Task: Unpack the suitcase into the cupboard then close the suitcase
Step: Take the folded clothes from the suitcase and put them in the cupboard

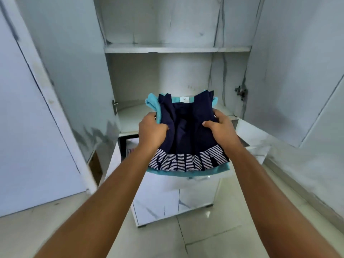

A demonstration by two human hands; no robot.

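Both hands hold a folded stack of clothes (186,131) in front of the open cupboard (178,49), approx. level w/ the front edge of the lower shelf (130,116). Left hand (151,132) grips the stack's left side, thumb curled over the navy top layer, fingers hidden under the fabric. Right hand (220,128) grips the right side the same way, thumb pressed on top. So each grip is closed on the clothes.

Stack: navy garment on top w/ a white-striped lettering band along the near edge; a turquoise piece shows beneath at the near edge and at both far corners. Small white neck label at the far edge, centre.

Stack's far edge reaches over the lower shelf; can't tell if it touches it. Near edge hangs out past the shelf front, above the lower cabinet section (175,198).

Both cupboard doors stand open, left door (70,75) and right door (297,71). Upper shelf (176,48) sits above. Pale tiled floor (214,235) below. Suitcase not in view.
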